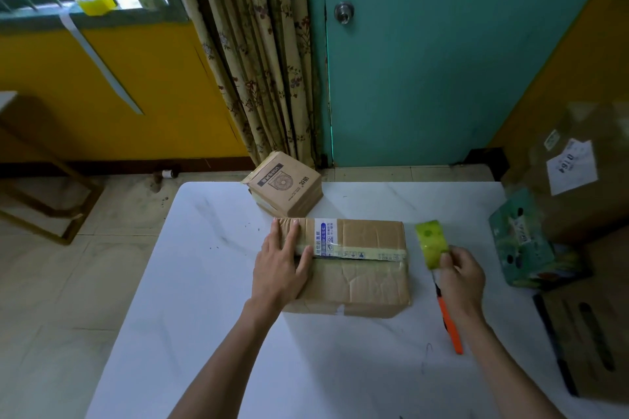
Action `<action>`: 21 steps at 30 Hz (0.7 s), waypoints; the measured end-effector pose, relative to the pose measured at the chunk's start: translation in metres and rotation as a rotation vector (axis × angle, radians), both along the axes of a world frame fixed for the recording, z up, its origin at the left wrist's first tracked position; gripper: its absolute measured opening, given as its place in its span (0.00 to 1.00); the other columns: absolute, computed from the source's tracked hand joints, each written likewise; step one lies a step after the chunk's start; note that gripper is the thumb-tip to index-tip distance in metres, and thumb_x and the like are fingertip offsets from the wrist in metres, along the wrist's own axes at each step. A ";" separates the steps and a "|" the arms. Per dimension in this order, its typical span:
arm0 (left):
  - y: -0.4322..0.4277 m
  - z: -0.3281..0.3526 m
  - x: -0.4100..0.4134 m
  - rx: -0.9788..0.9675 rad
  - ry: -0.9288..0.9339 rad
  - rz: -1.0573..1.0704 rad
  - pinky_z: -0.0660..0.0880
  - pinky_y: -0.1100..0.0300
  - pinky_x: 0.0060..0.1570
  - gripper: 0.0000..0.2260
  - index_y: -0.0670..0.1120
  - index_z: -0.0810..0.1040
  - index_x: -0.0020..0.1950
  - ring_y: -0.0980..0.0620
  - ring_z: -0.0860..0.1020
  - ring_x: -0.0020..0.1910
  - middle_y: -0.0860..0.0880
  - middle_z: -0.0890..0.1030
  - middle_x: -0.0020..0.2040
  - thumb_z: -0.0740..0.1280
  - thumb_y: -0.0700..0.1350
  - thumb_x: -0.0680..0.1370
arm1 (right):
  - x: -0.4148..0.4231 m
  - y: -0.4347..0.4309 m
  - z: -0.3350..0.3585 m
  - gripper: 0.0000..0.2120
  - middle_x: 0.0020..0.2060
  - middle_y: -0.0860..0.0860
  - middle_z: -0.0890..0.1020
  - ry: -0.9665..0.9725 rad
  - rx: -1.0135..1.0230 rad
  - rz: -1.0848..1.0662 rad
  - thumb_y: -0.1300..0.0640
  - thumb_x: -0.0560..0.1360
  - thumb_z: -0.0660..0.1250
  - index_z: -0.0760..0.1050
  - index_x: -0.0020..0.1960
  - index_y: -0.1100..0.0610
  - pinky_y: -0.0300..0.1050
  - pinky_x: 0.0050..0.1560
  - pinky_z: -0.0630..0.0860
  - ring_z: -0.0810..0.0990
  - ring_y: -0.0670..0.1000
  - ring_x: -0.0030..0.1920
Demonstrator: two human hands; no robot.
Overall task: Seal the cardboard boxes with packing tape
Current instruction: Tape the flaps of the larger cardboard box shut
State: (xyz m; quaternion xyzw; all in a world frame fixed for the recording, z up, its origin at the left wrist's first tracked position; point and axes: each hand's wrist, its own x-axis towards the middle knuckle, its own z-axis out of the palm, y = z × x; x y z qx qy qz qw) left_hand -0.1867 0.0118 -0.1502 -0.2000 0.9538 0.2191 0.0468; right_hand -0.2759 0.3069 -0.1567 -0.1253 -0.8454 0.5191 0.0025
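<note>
The box [354,279] lies in the middle of the tabletop [204,282], with a strip of tape [367,253] along its seam. The left hand [282,265] rests flat on the left end, fingers [291,235] straight, I think to press the strip down and keep the box from sliding. The right hand [463,279] holds the tape roll [431,241] just beside the right end (its fingers are curled round the roll), above an orange cutter [451,326].

Hands [277,269] [463,279] on box [360,279], tape roll [431,241]
</note>
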 end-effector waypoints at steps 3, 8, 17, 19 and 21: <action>0.004 0.002 0.002 -0.005 0.003 0.009 0.66 0.45 0.73 0.30 0.59 0.48 0.83 0.45 0.55 0.81 0.49 0.44 0.84 0.50 0.65 0.82 | -0.004 -0.005 0.019 0.07 0.40 0.51 0.79 0.034 -0.288 -0.161 0.65 0.80 0.60 0.77 0.49 0.59 0.46 0.44 0.75 0.77 0.51 0.40; 0.005 0.005 0.003 0.019 0.020 0.018 0.70 0.45 0.70 0.30 0.58 0.51 0.83 0.45 0.57 0.80 0.50 0.45 0.84 0.52 0.65 0.82 | -0.009 -0.008 0.030 0.09 0.41 0.52 0.79 0.011 -0.546 -0.242 0.69 0.80 0.58 0.76 0.47 0.61 0.49 0.50 0.79 0.79 0.48 0.42; 0.006 0.003 0.005 -0.015 0.011 0.011 0.64 0.41 0.73 0.30 0.58 0.52 0.83 0.41 0.55 0.80 0.47 0.46 0.83 0.50 0.66 0.82 | 0.008 -0.006 0.035 0.15 0.28 0.39 0.78 0.117 -0.642 -0.245 0.75 0.75 0.53 0.72 0.39 0.59 0.44 0.44 0.77 0.79 0.39 0.35; 0.010 0.006 0.002 -0.160 -0.016 0.004 0.54 0.35 0.75 0.29 0.56 0.54 0.82 0.37 0.51 0.81 0.43 0.48 0.83 0.49 0.65 0.83 | 0.011 -0.007 0.035 0.16 0.29 0.39 0.78 0.121 -0.662 -0.246 0.75 0.75 0.53 0.72 0.40 0.59 0.45 0.45 0.77 0.79 0.40 0.35; 0.022 0.016 -0.002 -0.249 0.045 -0.041 0.49 0.32 0.75 0.25 0.52 0.63 0.79 0.35 0.51 0.81 0.40 0.55 0.82 0.58 0.57 0.83 | 0.013 -0.005 0.035 0.16 0.29 0.40 0.79 0.130 -0.674 -0.241 0.75 0.75 0.54 0.72 0.40 0.59 0.43 0.46 0.78 0.79 0.40 0.36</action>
